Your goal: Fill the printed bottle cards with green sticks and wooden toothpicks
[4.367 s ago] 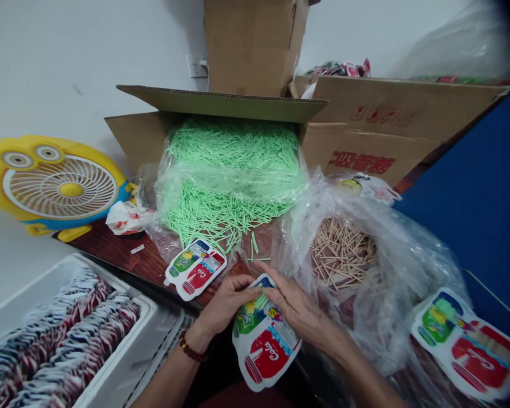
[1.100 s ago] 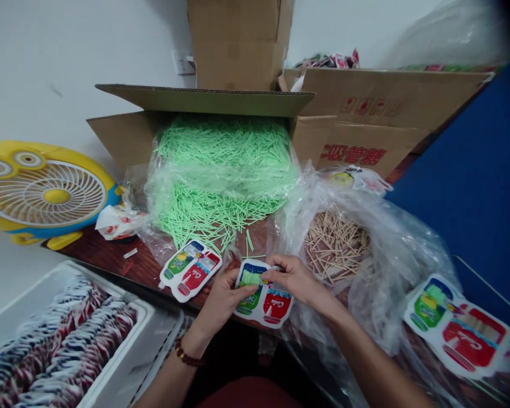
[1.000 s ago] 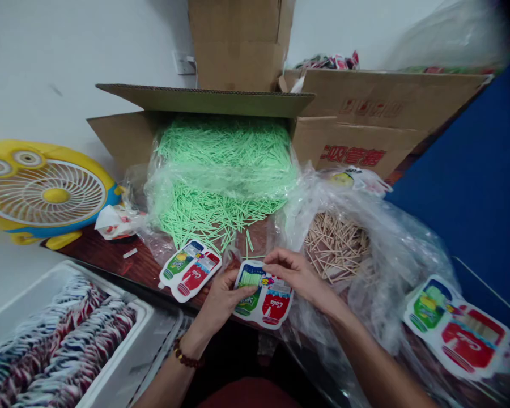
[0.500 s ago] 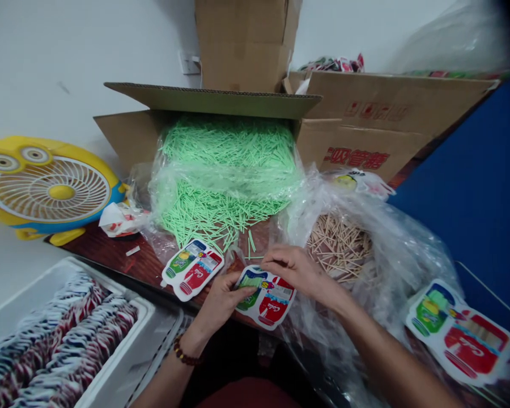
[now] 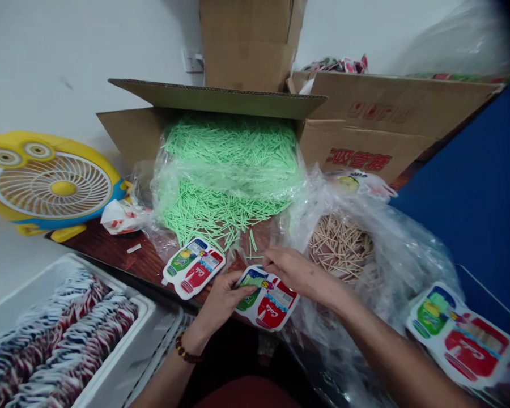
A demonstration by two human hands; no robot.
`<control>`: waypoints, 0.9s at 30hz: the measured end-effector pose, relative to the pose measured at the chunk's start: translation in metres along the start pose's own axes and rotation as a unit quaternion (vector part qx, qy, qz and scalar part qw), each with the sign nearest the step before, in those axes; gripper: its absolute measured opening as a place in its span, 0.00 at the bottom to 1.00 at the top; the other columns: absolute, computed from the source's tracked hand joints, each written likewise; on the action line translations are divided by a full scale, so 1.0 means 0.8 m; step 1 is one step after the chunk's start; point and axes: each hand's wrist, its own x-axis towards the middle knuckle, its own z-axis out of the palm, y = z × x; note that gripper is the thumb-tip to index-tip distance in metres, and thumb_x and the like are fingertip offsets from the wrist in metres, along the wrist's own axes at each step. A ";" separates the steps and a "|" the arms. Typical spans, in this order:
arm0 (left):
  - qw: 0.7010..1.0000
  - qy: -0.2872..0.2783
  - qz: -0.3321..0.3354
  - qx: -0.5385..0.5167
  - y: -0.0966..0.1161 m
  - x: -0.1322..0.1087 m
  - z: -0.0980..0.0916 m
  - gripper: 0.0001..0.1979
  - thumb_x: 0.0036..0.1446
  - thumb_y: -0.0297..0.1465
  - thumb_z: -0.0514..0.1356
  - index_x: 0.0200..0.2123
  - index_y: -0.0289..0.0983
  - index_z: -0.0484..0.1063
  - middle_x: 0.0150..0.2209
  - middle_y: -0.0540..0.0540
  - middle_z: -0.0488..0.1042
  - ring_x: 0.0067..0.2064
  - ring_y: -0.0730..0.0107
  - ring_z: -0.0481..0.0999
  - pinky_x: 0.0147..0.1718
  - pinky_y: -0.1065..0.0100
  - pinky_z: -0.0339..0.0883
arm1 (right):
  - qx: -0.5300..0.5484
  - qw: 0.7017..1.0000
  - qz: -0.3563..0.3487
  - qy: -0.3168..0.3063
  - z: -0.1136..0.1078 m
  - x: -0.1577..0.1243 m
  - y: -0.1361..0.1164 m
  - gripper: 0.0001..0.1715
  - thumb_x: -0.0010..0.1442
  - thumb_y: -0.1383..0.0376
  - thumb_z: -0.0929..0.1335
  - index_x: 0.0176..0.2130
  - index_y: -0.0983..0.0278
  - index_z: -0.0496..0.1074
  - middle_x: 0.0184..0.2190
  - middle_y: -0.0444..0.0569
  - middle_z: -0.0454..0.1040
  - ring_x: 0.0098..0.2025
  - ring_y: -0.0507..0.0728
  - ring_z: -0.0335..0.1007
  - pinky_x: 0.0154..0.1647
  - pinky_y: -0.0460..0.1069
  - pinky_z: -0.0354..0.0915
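Through the head camera I have my left hand (image 5: 223, 297) holding a printed packet (image 5: 274, 306), thumb across the green drink picture, red cola picture toward the right. Packet face up, at the near edge of the counter (image 5: 110, 246); whether it rests there, I can't tell. My right hand (image 5: 293, 272) sits at the packet's far edge, fingers (image 5: 270, 263) bunched narrow; can't make out whether they pinch anything. Bead bracelet (image 5: 187, 350) on my left wrist.

Second packet (image 5: 194, 267) lies just beyond the left hand; third packet (image 5: 471, 345) well off to the right. Beyond the hands, pale green sticks (image 5: 233, 147) spill from an open carton (image 5: 216, 96). Tan sticks (image 5: 342, 243) on clear plastic (image 5: 408, 243), near the right hand. Low left: white box (image 5: 123, 351) with rows of packets standing on edge (image 5: 74, 334).
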 end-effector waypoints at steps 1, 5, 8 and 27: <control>1.000 0.000 0.004 0.004 0.000 0.000 0.000 0.11 0.53 0.32 0.65 0.39 0.34 0.77 0.38 0.45 0.77 0.35 0.65 0.74 0.33 0.70 0.66 | -0.007 1.000 0.000 -0.001 0.000 0.000 -0.002 0.09 0.60 0.74 0.62 0.30 0.65 0.66 0.29 0.45 0.69 0.30 0.50 0.63 0.30 0.45 0.55; 0.997 0.020 0.044 0.053 0.002 -0.003 0.001 0.10 0.55 0.34 0.63 0.37 0.34 0.78 0.34 0.48 0.75 0.33 0.69 0.71 0.32 0.71 0.63 | -0.049 0.999 -0.007 0.004 -0.005 -0.002 -0.013 0.09 0.60 0.76 0.61 0.32 0.64 0.65 0.32 0.46 0.69 0.32 0.51 0.63 0.31 0.46 0.55; 0.990 0.043 0.080 0.105 0.008 -0.005 0.002 0.08 0.55 0.34 0.63 0.34 0.34 0.78 0.30 0.50 0.72 0.31 0.72 0.68 0.31 0.73 0.61 | -0.076 0.997 -0.002 0.006 -0.009 -0.003 -0.018 0.10 0.59 0.77 0.61 0.31 0.64 0.64 0.31 0.45 0.69 0.30 0.50 0.62 0.29 0.46 0.53; 0.994 0.030 -0.030 -0.097 0.007 -0.009 -0.007 0.12 0.49 0.31 0.68 0.38 0.33 0.76 0.35 0.46 0.81 0.34 0.65 0.78 0.36 0.66 0.72 | 0.262 0.946 0.061 0.178 -0.028 0.019 -0.003 0.07 0.64 0.63 0.60 0.34 0.62 0.62 0.23 0.41 0.68 0.24 0.50 0.68 0.28 0.46 0.64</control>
